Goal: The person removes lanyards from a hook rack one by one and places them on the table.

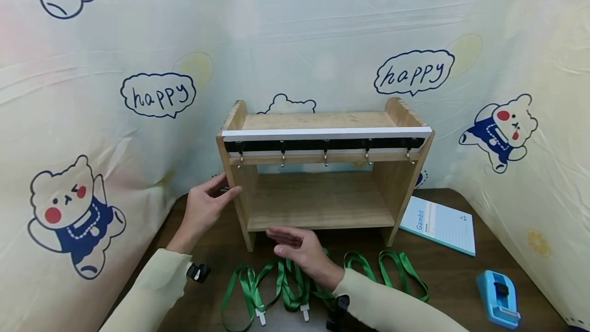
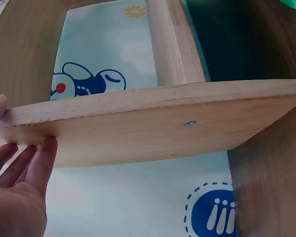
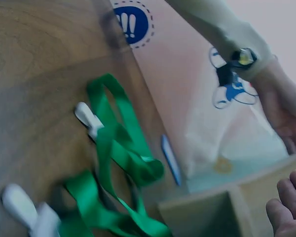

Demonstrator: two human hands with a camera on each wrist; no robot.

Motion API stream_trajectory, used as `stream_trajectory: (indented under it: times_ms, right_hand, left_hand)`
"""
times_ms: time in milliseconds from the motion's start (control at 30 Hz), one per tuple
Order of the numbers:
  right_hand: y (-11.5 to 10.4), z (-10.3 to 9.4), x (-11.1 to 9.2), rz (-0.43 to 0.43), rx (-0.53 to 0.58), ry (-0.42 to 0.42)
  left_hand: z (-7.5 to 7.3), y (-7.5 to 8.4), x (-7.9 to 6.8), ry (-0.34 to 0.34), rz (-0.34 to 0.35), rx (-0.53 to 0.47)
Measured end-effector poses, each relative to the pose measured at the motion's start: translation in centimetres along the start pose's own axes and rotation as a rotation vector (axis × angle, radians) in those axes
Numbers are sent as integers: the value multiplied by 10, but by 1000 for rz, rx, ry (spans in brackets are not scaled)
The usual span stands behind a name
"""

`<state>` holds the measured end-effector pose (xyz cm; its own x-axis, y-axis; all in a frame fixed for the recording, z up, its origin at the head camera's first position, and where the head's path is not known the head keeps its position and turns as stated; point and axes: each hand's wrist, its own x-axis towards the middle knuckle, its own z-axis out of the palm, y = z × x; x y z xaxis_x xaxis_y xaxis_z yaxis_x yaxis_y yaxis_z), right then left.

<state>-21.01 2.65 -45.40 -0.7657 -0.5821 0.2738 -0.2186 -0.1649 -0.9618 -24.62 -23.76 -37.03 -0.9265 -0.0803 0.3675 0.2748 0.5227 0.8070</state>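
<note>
A small two-tier wooden shelf [image 1: 318, 199] stands on the dark table, with a hook strip [image 1: 324, 145] along its upper front. My left hand [image 1: 205, 209] grips its left side panel [image 2: 138, 128], thumb on one side and fingertips against the outer face. Just in front of the lower board, my right hand [image 1: 304, 252] is held with fingers extended and nothing in it. Beneath and around that hand lie several green lanyards [image 1: 249, 288] with white clips [image 1: 260, 316]. In the right wrist view, the fingers [image 3: 291, 197] show near the shelf edge, blurred.
To the shelf's right lies a light-blue notepad [image 1: 438, 224]. A blue tape dispenser-like object [image 1: 499, 298] sits near the table's right edge. Printed cloth [image 1: 295, 40] hangs close behind and at both sides.
</note>
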Motion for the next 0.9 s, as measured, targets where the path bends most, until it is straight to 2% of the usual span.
stream_trajectory:
  times_ms: [233,500,733,900]
  right_hand:
    - [-29,-36,-16,-16,-86,35]
    - [-59,-83,-42,-56,-220,125]
    - [-89,-127,-59,-113,-281,230]
    - [-107,-147,-70,-116,-365,281]
  left_hand:
    - [0,1,-2,-15,-22,-4]
    - [1,-3,0,-22,8,-17]
    - [-6,0,5,-24,7,-1]
    - [-15,-1,1,-51,-21,20]
